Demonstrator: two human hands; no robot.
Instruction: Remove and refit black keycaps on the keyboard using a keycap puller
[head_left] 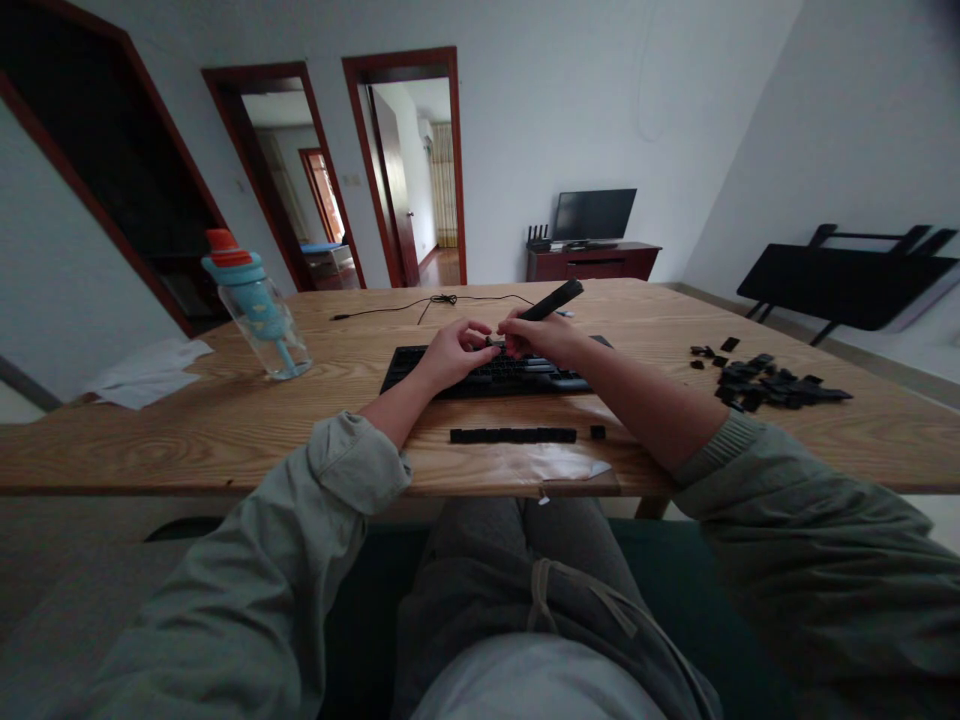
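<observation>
A black keyboard (517,375) lies on the wooden table in front of me, many of its keys hidden under my hands. In my right hand (536,338) is a thick black pen-shaped tool (553,300), held like a pen with its back end pointing up and right; the tip is hidden by my fingers. My left hand (454,355) rests over the keyboard's upper left part, thumb and fingers curled together beside the right fingertips. Something small and pale shows there, too small to name. Nearer me runs a row of black keycaps (514,436), with one loose keycap (598,432) to its right.
A heap of black keycaps (772,383) lies on the right of the table (337,390). At the left stand a clear bottle (262,315) with a red cap and some white paper (150,375). A black cable (442,299) stretches behind the keyboard.
</observation>
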